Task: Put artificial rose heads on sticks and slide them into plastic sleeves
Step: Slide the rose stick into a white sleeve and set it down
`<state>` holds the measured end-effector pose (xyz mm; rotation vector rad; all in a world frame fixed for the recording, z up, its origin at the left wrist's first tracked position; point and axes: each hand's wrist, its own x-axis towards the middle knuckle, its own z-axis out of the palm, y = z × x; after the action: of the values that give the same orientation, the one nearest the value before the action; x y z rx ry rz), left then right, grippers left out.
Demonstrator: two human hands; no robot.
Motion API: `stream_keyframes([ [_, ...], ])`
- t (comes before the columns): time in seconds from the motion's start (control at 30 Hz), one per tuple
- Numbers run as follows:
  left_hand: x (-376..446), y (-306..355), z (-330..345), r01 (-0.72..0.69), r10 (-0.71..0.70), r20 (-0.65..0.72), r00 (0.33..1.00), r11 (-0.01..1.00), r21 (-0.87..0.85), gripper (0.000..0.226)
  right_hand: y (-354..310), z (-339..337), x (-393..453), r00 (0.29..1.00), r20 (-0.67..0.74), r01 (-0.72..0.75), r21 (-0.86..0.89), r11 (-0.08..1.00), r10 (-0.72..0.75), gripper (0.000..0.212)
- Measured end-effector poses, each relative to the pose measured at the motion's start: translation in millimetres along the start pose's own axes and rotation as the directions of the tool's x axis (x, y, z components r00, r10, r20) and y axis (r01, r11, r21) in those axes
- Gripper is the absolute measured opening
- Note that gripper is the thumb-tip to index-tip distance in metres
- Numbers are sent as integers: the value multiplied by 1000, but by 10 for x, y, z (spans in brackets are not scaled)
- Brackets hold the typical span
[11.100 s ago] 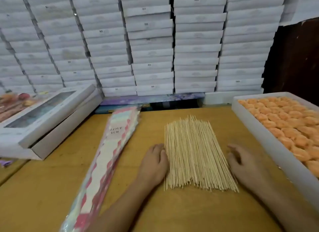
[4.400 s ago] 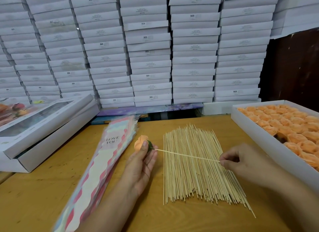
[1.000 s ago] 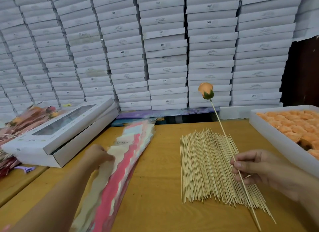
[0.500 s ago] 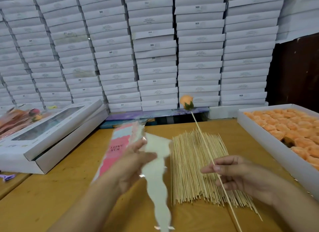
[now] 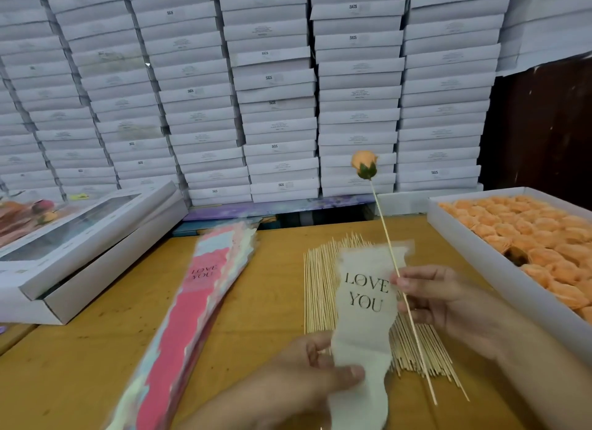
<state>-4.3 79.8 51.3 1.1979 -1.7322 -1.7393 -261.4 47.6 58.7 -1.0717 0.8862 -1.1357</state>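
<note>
An orange rose head sits on top of a thin wooden stick that my right hand pinches near its middle, holding it upright. My left hand pinches the lower part of a cream plastic sleeve printed "LOVE YOU", held up in front of the stick pile. The sleeve's top edge lies next to the stick, which passes just right of it. A pile of bare sticks lies on the table behind the sleeve.
A stack of pink and pastel sleeves lies at the left on the wooden table. A white tray of orange rose heads stands at right. White window boxes sit at left, with stacked white boxes behind.
My left hand has lifted the cream sleeve clear of the stack and turned it so the print faces me. My right hand has brought the rose stick to the sleeve's right edge.
</note>
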Motion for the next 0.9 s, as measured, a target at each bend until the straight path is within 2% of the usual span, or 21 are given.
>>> stream_keyframes([
  [0.07, 93, 88, -45, 30, -43, -144, 989, 996, -88, 49, 16, 59, -29, 998, 62, -23, -54, 998, 26, 43],
  [0.13, 198, 183, -96, -43, -27, -219, 975, 950, -310, 65, 51, 120, -41, 992, 112, -52, -106, 993, 64, 60],
  [0.2, 288, 279, -111, -142, 21, -260, 965, 878, -457, 49, 80, 173, -48, 983, 155, -76, -140, 987, 98, 61],
  [0.27, 349, 317, -98, -208, 66, -320, 945, 878, -431, 19, 88, 203, -60, 976, 184, -90, -154, 984, 118, 53],
  [0.33, 401, 265, -91, -208, 74, -363, 929, 916, -344, 7, 87, 209, -62, 977, 178, -92, -147, 985, 118, 45],
  [0.43, 430, 164, -56, -202, 88, -343, 935, 928, -313, 20, 75, 184, -45, 992, 91, -77, -124, 989, 89, 35],
  [0.53, 435, 90, -18, -203, 100, -329, 939, 934, -295, 20, 69, 150, -20, 999, 10, -47, -102, 994, 48, 27],
  [0.67, 459, 43, 14, -185, 93, -304, 948, 939, -289, 19, 80, 176, -21, 999, 6, -42, -107, 993, 43, 23],
  [0.8, 483, 5, 17, -194, 81, -350, 933, 933, -302, 13, 86, 170, -18, 998, -35, -49, -109, 993, 45, 21],
  [0.9, 472, -33, 6, -182, 60, -351, 935, 928, -326, 38, 65, 133, -13, 997, -71, -33, -101, 994, 26, 21],
])
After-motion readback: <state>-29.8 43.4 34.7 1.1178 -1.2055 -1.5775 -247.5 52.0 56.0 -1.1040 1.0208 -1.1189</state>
